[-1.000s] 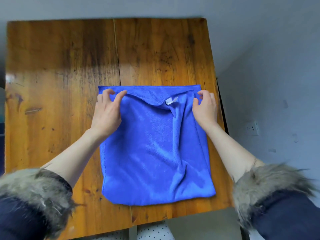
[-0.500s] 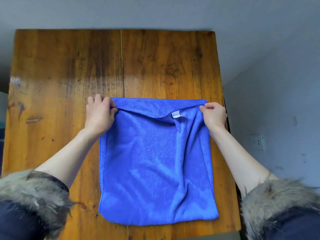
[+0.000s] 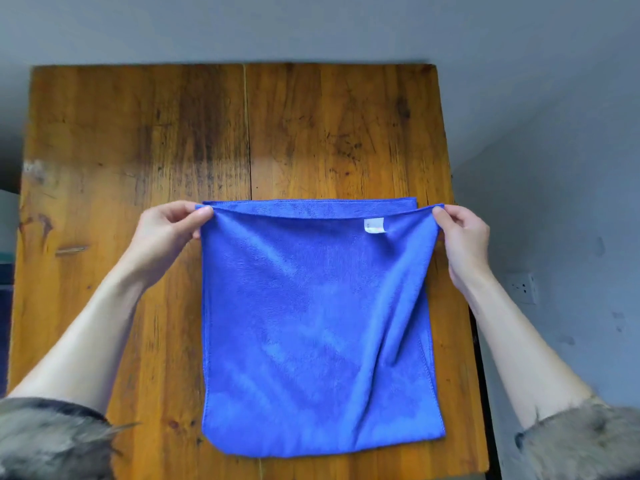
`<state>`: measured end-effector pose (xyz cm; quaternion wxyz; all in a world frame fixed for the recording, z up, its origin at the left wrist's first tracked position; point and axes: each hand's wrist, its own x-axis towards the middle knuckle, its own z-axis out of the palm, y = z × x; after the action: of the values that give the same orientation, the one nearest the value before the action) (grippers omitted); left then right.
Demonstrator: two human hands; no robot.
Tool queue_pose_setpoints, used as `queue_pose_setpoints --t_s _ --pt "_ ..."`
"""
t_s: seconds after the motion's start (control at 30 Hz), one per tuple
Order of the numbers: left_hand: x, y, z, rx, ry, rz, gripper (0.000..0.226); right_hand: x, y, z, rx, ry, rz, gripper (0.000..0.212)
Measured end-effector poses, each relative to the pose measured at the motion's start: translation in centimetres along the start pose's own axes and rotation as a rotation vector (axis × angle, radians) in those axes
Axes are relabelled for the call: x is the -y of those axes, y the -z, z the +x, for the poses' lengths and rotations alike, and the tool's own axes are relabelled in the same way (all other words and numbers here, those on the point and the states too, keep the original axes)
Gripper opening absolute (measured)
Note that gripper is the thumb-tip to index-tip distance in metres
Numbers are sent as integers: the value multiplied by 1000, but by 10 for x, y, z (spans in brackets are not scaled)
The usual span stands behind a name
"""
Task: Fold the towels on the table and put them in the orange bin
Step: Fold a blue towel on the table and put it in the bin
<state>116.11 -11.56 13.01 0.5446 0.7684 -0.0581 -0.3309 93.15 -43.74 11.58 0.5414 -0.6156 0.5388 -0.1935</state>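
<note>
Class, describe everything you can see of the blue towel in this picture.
The blue towel looks like soft microfibre with stitched edges, doubled over and lying on the wooden table. A small white label sits near its far right corner. The left hand and right hand each pinch a far corner of the upper layer, lifting it slightly.

Solid royal-blue towel (image 3: 311,327), plain, no print. Small white label (image 3: 374,225) with faint pastel marks near its far right corner. Orange-brown wooden counter (image 3: 138,150), streaked with dark grain and black scuffs. Grey-brown fur cuffs (image 3: 52,441) over dark navy sleeves. Pale grey-blue wall (image 3: 554,168), white socket (image 3: 523,287).
</note>
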Motion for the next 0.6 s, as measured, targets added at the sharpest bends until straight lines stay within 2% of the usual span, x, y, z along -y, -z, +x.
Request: queue_pose_setpoints --t_s 0.07,0.1,0.23,0.3,0.37,0.5,0.6 --pt "3 1 3 -24 39 -216 19 1 -2 5 -35 35 -39 5" --pt "5 0 6 -61 49 -184 18 1 -4 6 -41 46 -66 5" --pt "11 -11 21 -278 -23 257 12 -1 -21 14 2 114 -208 14" --pt "10 -17 25 -287 -94 494 8 0 -28 18 50 167 -328 16" --pt "9 -19 28 -255 -156 632 15 3 -33 24 81 204 -409 12" --pt "7 -20 31 -261 -185 619 13 8 -39 30 116 221 -478 10" --pt "9 -19 37 -260 -69 551 10 13 -43 31 159 180 -502 12"
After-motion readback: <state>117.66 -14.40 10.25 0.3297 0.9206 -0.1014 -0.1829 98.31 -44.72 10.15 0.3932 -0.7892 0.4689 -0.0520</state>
